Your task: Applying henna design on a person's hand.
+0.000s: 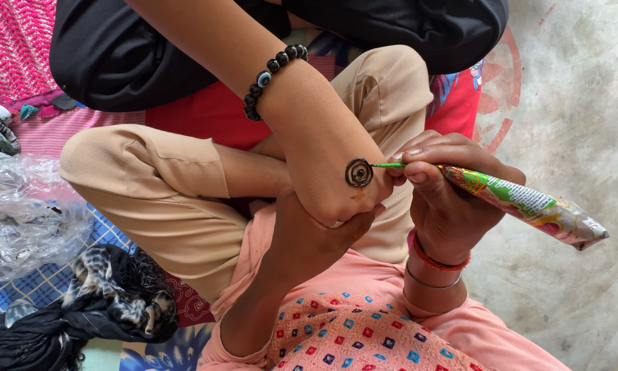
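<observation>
My right hand [446,199] grips a foil henna cone [529,204] with a green tip, and the tip touches a dark round spiral design [358,172] on the back of another person's hand [329,158]. From below, my left hand [309,240] holds that person's hand steady by the fingers. The other person wears a dark bead bracelet [271,72] on the wrist and sits cross-legged in tan trousers [178,199]. A red thread and a thin bangle [432,271] circle my right wrist.
Crumpled clear plastic [27,213] lies at the left, with a dark patterned cloth [110,295] below it. A pink woven fabric [17,41] is at the top left. Bare concrete floor [577,103] spreads to the right. My pink dotted garment [350,336] fills the bottom.
</observation>
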